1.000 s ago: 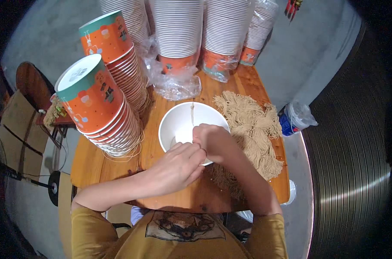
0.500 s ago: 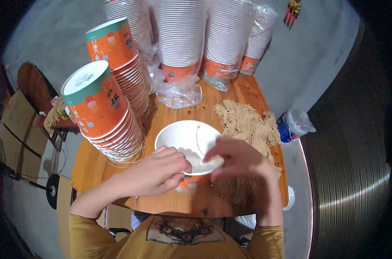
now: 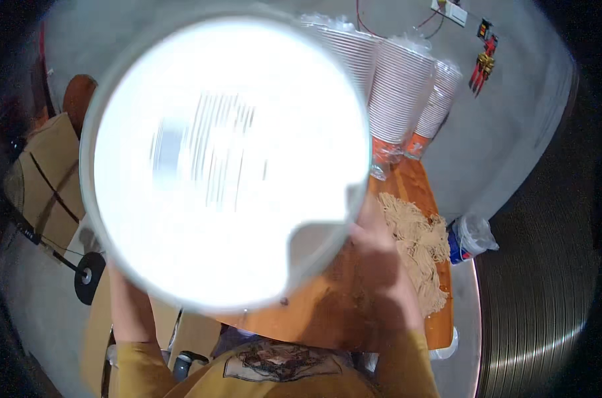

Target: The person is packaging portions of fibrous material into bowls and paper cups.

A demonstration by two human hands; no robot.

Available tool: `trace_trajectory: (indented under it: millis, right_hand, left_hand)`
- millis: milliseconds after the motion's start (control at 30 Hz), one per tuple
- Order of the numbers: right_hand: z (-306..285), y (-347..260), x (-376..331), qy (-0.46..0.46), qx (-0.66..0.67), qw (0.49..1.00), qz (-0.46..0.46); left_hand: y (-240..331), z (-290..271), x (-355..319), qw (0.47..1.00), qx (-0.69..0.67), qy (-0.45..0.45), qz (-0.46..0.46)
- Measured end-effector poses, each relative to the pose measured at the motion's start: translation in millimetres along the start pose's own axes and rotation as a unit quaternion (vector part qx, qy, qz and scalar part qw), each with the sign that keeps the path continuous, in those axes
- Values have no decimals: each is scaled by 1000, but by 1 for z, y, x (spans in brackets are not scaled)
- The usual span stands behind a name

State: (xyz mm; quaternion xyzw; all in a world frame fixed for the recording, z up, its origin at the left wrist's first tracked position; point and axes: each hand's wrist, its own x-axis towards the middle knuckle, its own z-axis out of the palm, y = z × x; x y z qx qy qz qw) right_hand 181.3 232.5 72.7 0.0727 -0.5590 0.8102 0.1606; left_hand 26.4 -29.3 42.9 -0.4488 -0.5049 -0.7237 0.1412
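A large white paper bowl [image 3: 228, 159] is lifted close to the camera, its blurred white inside facing me and filling most of the view. My right hand [image 3: 377, 249] grips the bowl's lower right rim. My left forearm rises from the lower left and runs behind the bowl, so my left hand is hidden. A pile of dry tan noodles [image 3: 417, 242] lies on the orange wooden table [image 3: 344, 315], just right of my right hand.
Tall stacks of white-and-orange paper bowls in plastic sleeves [image 3: 407, 93] stand at the table's far end. A crumpled blue-and-clear bag [image 3: 470, 235] sits off the table's right edge. Cardboard [image 3: 49, 179] and a black wheel [image 3: 88, 275] lie on the left floor.
The bowl has risen from the table up to the camera and now hides the left stacks and my left hand. My right hand has come up with it.
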Motion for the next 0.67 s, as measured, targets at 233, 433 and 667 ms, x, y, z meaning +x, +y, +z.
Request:
trace_trajectory:
  millis: [233,433,667]
  right_hand:
    - [-8,53,98,41,125,981,142]
    - [-23,110,58,45,22,986,158]
    - [-53,157,36,33,-77,977,197]
  left_hand:
    - [-6,11,47,996,82,-10,-19]
    - [-48,0,34,989,124,-37,-74]
    - [-82,-5,0,975,176,-100,-94]
